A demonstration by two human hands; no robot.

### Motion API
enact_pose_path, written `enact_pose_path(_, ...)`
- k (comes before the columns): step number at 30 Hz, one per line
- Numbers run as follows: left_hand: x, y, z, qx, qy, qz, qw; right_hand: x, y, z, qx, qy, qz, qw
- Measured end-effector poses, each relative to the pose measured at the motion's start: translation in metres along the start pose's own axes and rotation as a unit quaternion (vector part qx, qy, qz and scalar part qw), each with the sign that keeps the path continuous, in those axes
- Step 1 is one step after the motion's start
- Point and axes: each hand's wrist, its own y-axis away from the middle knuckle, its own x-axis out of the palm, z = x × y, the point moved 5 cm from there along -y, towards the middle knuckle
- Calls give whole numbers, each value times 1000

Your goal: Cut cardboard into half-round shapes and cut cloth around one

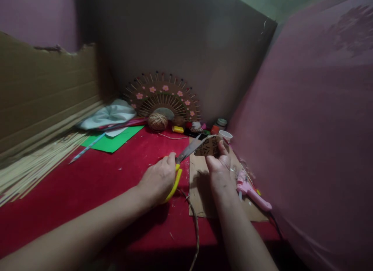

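Observation:
My left hand [160,177] is closed around the yellow handles of a pair of scissors [187,151]. Their blades are parted and point up and to the right, with the tips at the left edge of a small piece of cardboard [207,145]. Whether the blades touch the cardboard I cannot tell. That brown piece has dark printed characters and a rounded outline. My right hand [220,162] grips it by its right side, thumb on the near face. Below both hands a flat cardboard sheet [201,201] lies on the red cloth [116,177].
A pink glue gun [253,192] lies at the sheet's right, its cord trailing down. Behind stand a ball of twine [157,121], a flower-decorated fan [163,90] and a white cup [225,136]. Thin sticks [43,162] and green paper [119,140] lie left. A brown cord [196,224] runs near the front.

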Motion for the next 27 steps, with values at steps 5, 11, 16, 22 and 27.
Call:
enact_pose_path(5, 6, 1, -11, 5, -57, 17, 998, 2, 1, 1, -6, 25, 23, 999)
enact_pose_path(11, 3, 1, -16, 0, -86, 21, 996, 2, 2, 2, -9, 23, 35, 999)
enact_pose_path(16, 3, -1, -17, 7, -97, 28, 995, 2, 2, 2, -2, -6, 11, 1000)
enact_pose_path(22, -2, 0, -21, 15, -111, 38, 993, 4, 3, 2, -2, 18, 22, 1000)
enact_pose_path(27, -5, 1, -23, 16, -126, 28, 992, 3, 4, 2, -1, 8, 16, 1000)
